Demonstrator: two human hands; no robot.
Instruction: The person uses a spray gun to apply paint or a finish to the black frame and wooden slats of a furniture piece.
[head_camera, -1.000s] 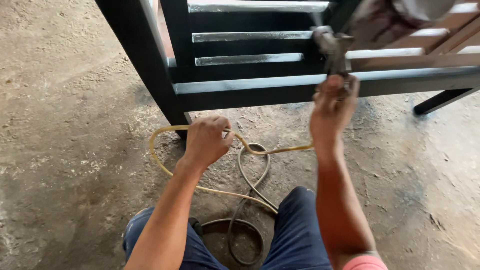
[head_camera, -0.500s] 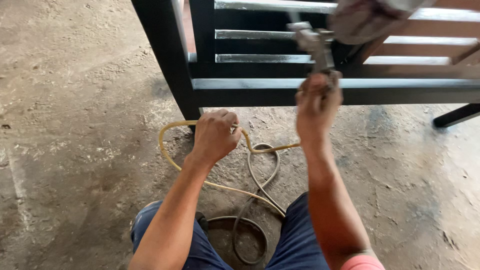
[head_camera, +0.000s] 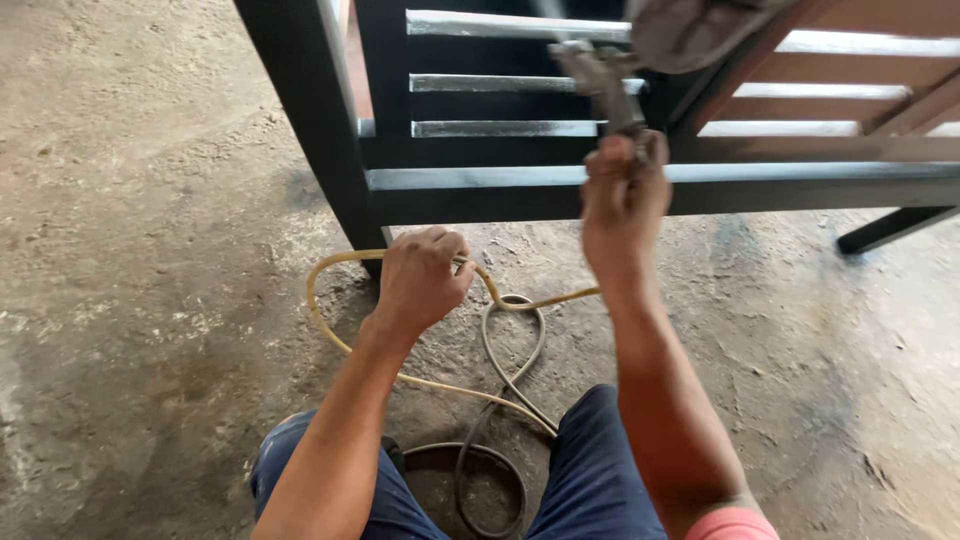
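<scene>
My right hand (head_camera: 622, 195) is raised and gripped around the handle of a metal spray gun (head_camera: 603, 85), whose cloth-wrapped cup (head_camera: 695, 30) sits at the top of the view. The gun points at a black-painted wooden frame (head_camera: 520, 190) with slats. My left hand (head_camera: 420, 278) is closed on a yellow hose (head_camera: 330, 335) low over the floor, just in front of the frame's black leg (head_camera: 315, 120). A grey hose (head_camera: 500, 390) loops on the floor between my knees.
Rough concrete floor (head_camera: 130, 300) spreads to the left and right. Bare reddish wooden bars (head_camera: 880, 60) show at the upper right behind the black frame. Another black leg (head_camera: 890, 228) rests on the floor at the right. My knees in blue trousers (head_camera: 600, 470) are at the bottom.
The view has shifted so the frame and both hands sit further left. My right hand with the spray gun has stayed raised at the rail; my left hand still holds the yellow hose.
</scene>
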